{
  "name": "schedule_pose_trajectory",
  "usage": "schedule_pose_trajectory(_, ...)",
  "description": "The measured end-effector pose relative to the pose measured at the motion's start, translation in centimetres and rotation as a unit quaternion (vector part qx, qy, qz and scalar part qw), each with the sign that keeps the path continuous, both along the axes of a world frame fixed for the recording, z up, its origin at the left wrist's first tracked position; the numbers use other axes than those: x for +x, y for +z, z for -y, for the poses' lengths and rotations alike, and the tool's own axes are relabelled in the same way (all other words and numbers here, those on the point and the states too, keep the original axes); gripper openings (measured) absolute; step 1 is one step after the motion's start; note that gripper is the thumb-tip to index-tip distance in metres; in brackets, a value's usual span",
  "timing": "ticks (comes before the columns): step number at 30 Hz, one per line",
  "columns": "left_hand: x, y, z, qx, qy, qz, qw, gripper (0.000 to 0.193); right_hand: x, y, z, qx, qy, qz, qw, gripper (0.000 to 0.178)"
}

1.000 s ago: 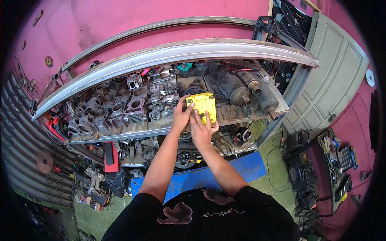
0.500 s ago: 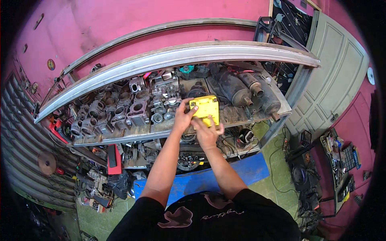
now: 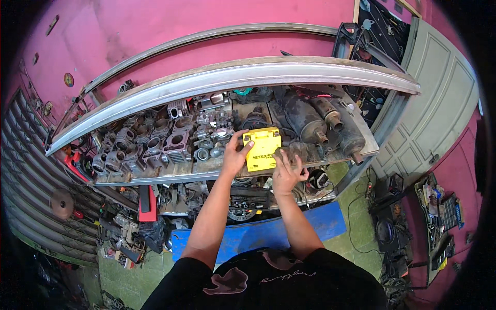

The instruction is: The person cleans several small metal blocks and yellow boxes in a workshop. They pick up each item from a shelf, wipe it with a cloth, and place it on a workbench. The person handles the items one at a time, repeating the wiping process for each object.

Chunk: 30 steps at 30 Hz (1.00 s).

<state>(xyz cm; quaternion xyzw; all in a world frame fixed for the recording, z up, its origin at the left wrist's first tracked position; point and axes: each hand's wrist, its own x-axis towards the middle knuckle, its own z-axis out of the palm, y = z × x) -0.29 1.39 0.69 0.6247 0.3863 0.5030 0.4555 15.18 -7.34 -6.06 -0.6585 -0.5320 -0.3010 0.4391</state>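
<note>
A yellow motorcycle battery point(image 3: 262, 149) with dark terminals at its top corners is held up in front of the shelf. My left hand point(image 3: 235, 155) grips its left edge, thumb across the front face and the other fingers partly hidden behind. At the battery's lower right edge, my right hand point(image 3: 288, 173) has its fingers spread, with the fingertips touching or very near the front. Behind the battery, a dark round part point(image 3: 254, 120) lies on the shelf board.
Several metal engine cylinders point(image 3: 176, 144) crowd the shelf's left half. Dark exhaust mufflers point(image 3: 305, 121) lie on the right. A metal shelf rail point(image 3: 232, 75) crosses above. Below are more parts and a blue board point(image 3: 320, 219). A grey door point(image 3: 439, 93) stands at right.
The battery has moved slightly down and its front now faces me more squarely. My right hand has shifted from its lower front to its right edge, fingers spreading.
</note>
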Motion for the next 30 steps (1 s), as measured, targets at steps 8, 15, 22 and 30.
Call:
schedule_pose_trajectory(8,0.9,-0.3,0.0,-0.007,-0.004,0.058,0.998,0.045,-1.7,-1.8,0.0,0.024,0.176,0.097,0.979,0.024)
schedule_pose_trajectory(15,0.6,-0.7,0.4,0.04,-0.004,0.048,0.998,0.045,4.1,-1.8,0.9,0.031,0.09,0.039,0.995,0.032)
schedule_pose_trajectory(22,-0.1,-1.8,0.5,0.079,0.027,-0.026,0.996,0.052,9.9,-0.4,-2.4,-0.106,0.075,-0.027,0.991,0.035)
schedule_pose_trajectory(30,-1.4,-2.9,1.3,0.151,0.004,-0.052,0.987,0.055,7.9,4.2,1.3,-0.122,0.342,-0.241,0.9,0.073)
